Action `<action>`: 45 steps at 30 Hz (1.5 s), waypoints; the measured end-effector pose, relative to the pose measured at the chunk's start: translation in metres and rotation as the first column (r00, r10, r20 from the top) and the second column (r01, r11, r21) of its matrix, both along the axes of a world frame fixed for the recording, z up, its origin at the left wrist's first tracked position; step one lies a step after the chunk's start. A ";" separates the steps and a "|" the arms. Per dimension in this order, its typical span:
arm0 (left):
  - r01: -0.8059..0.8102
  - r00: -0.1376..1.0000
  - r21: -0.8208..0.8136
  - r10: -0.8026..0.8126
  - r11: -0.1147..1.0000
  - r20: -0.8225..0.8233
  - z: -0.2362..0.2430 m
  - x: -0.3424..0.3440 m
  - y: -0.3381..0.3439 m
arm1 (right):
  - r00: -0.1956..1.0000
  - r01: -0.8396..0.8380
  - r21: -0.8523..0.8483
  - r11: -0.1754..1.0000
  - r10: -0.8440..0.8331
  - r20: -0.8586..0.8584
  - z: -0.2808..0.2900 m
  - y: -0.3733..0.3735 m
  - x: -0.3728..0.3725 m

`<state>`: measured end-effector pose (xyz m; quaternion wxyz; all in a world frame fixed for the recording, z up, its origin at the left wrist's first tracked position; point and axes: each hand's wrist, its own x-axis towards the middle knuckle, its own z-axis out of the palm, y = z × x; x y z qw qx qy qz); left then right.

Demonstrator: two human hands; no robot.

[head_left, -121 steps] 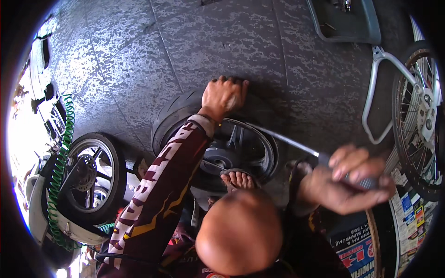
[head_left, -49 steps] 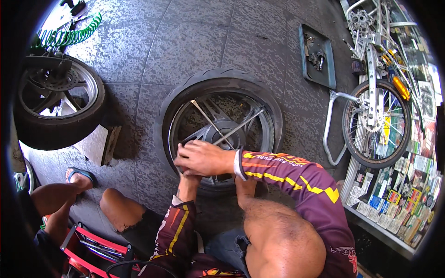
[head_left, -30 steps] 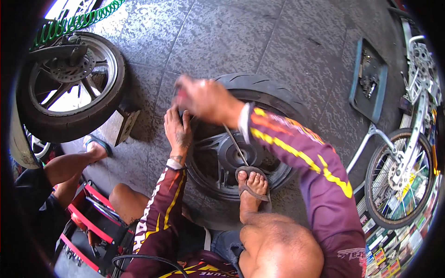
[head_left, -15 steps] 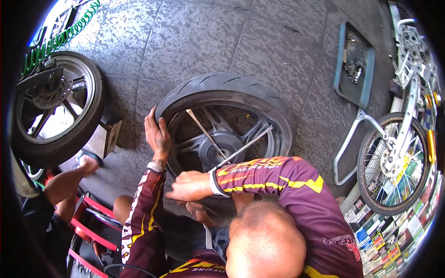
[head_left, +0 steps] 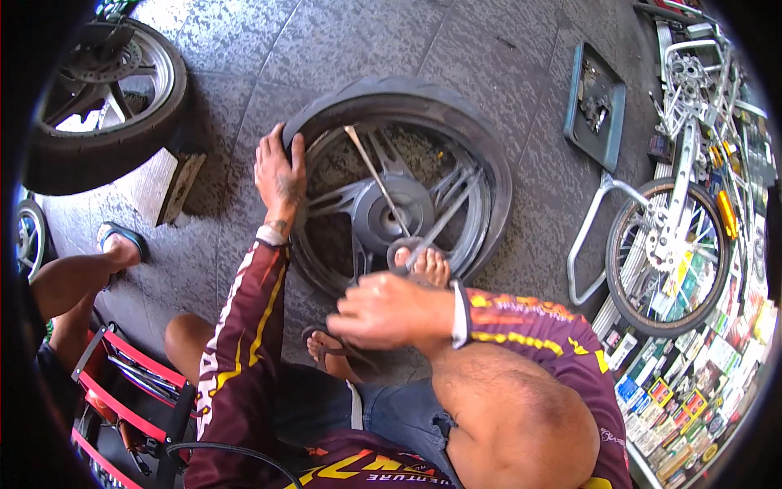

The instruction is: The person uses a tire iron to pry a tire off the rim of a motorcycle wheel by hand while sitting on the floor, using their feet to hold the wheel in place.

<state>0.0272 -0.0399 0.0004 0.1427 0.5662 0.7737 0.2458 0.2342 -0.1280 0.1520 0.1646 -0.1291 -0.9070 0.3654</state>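
A spoked motorcycle wheel [head_left: 391, 213] lies on the floor with a black tire [head_left: 481, 134] partly around its rim. My left hand [head_left: 279, 175] grips the tire's left edge, thumb and fingers over the rubber. A tire lever [head_left: 368, 165] slants from the upper rim to the hub. A second tire lever [head_left: 446, 213] runs from the right side of the rim down to my right hand [head_left: 391, 311], closed in a fist at its near end; the fingers are slightly blurred. My sandaled right foot [head_left: 428, 265] is at the rim's near edge.
Another wheel [head_left: 167, 77] stands at the left above a pale block [head_left: 159, 183]. Another person's leg [head_left: 73, 273] and a red tool rack [head_left: 134, 359] are lower left. A parts tray [head_left: 615, 147], a metal frame with a spoked wheel [head_left: 672, 326] and a cabinet of small boxes [head_left: 692, 416] line the right.
The view has shifted, so most things sit higher in the picture. My right fist has moved right with the lever, which slants more steeply. My right foot now shows at the rim.
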 end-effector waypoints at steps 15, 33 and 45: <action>-0.036 0.999 0.155 0.034 0.987 0.015 -0.013 -0.011 -0.019 | 0.888 0.041 -0.182 0.983 0.047 0.458 0.028 0.006 0.056; -0.032 0.998 0.208 0.042 0.978 -0.043 -0.024 -0.009 -0.012 | 0.338 0.935 -0.060 0.351 -0.928 -0.156 0.013 -0.108 0.143; -0.015 1.000 0.079 0.016 0.997 -0.009 -0.011 -0.008 -0.012 | -0.021 0.712 0.608 0.351 -0.855 0.519 -0.110 -0.112 0.030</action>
